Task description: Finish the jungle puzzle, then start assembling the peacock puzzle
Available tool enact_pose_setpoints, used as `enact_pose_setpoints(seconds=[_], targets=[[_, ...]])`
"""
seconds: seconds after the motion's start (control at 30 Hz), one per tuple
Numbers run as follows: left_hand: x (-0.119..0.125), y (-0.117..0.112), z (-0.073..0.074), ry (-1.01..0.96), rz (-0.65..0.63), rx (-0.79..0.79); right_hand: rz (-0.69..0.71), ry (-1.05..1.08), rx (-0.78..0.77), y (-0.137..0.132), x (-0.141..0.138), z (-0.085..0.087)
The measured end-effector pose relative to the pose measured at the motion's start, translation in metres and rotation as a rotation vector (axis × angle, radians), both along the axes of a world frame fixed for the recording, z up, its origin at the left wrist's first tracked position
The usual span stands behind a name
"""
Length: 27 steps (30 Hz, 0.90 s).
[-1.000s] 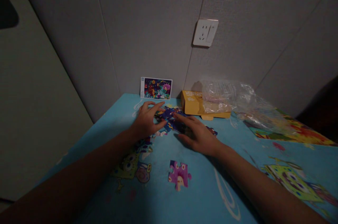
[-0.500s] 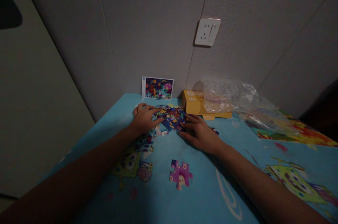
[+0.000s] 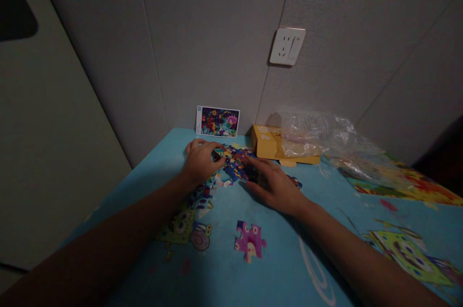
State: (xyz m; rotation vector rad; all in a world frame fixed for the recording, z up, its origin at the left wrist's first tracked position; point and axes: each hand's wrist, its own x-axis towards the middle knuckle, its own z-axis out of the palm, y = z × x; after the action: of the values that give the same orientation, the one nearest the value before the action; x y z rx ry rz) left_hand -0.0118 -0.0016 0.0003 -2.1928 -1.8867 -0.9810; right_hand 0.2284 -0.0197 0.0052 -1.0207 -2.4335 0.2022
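A heap of colourful jigsaw puzzle pieces (image 3: 235, 164) lies between my two hands on the blue patterned table cover (image 3: 220, 278). My left hand (image 3: 203, 161) rests at the heap's left side, fingers curved, with thumb and forefinger apart around some pieces. My right hand (image 3: 275, 185) reaches over the right side, its fingers stretched out and touching pieces; some are hidden under it. Nearer to me, a pink and purple puzzle section (image 3: 249, 241) lies by itself. Behind the heap, a picture card (image 3: 219, 122) leans against the wall, showing a colourful underwater scene.
A yellow box (image 3: 265, 142) stands behind my right hand, with a crumpled clear plastic bag (image 3: 314, 131) over it. To the right lies a red and yellow printed sheet (image 3: 423, 188), partly under the plastic. The wall behind carries a white socket (image 3: 287, 46).
The thumb and forefinger of my left hand have shifted slightly at the heap. My right hand's fingers have moved a little left across the pieces. The view has tilted slightly.
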Motion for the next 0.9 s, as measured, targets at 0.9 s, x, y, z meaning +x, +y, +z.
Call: enact_pose_setpoints(seconds=[0.9], targets=[[-0.010, 0.011, -0.004, 0.079, 0.041, -0.239, -0.115, -0.084, 0.048, 0.005, 0.002, -0.008]])
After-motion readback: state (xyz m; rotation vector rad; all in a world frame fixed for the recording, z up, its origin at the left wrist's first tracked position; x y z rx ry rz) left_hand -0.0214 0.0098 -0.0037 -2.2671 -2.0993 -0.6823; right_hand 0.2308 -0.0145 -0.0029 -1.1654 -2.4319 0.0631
